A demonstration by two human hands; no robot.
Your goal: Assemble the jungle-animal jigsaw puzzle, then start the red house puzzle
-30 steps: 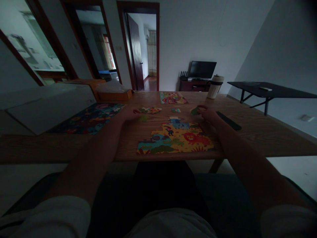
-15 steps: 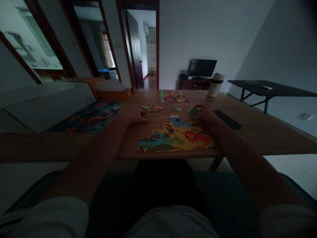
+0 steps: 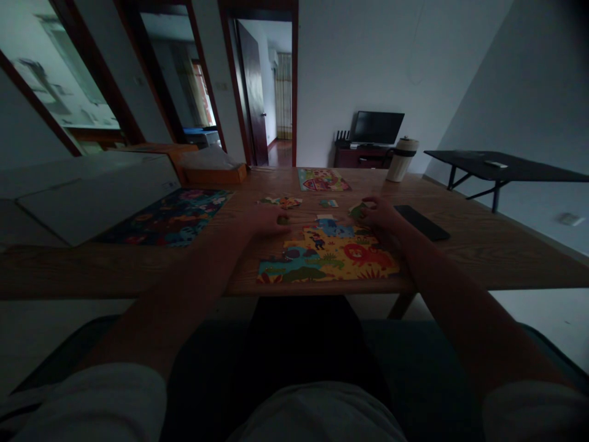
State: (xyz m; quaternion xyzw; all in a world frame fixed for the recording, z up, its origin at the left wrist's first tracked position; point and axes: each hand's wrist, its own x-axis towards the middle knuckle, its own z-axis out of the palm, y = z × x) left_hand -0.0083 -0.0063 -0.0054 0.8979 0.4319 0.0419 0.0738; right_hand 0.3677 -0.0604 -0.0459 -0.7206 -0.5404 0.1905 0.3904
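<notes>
A partly built, colourful animal jigsaw (image 3: 329, 258) lies on the wooden table (image 3: 483, 245) in front of me. My left hand (image 3: 264, 221) rests on the table just left of the jigsaw's top edge, fingers closed on a small green piece (image 3: 282, 219). My right hand (image 3: 381, 215) sits at the jigsaw's upper right corner and pinches another green piece (image 3: 356, 210). Loose pieces (image 3: 283, 201) and a small blue piece (image 3: 328, 203) lie just beyond the hands.
A finished puzzle (image 3: 322, 180) lies farther back, a dark puzzle sheet (image 3: 170, 215) and a white box lid (image 3: 92, 190) at left. A black phone (image 3: 422, 222) lies right of my right hand, a tumbler (image 3: 401, 159) behind. A black side table (image 3: 506, 167) stands right.
My left hand has slid right with its green piece, toward the jigsaw's top edge. My right hand has drawn slightly closer to the jigsaw, still holding its piece.
</notes>
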